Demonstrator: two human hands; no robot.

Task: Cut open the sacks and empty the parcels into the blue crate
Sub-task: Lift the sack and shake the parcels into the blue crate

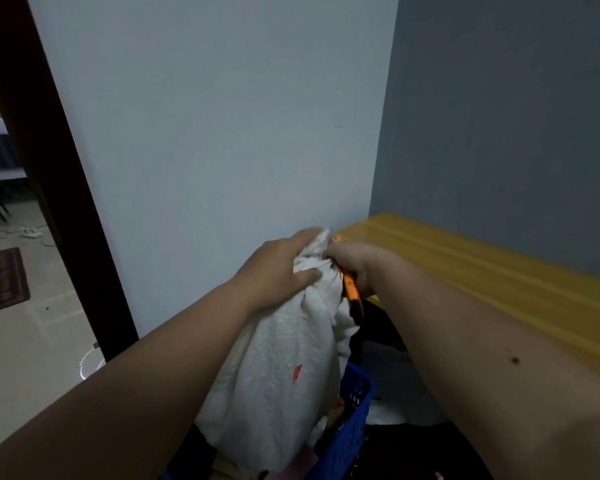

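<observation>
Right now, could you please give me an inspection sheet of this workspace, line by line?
Surface: yellow bench along the grey wall, bare where it shows.
Job's things: white sack upright over the blue crate, its neck bunched; orange cutter at the neck.
Clutter: dark items beside the crate, too dim to tell what they are.
Hands: left hand grips the sack's neck; right hand holds the cutter against it.
Cables: white power strip and cord on the floor beyond the doorway.
Surroundings: pale wall ahead, dark door frame at left, patterned mat on the tiled floor.
</observation>
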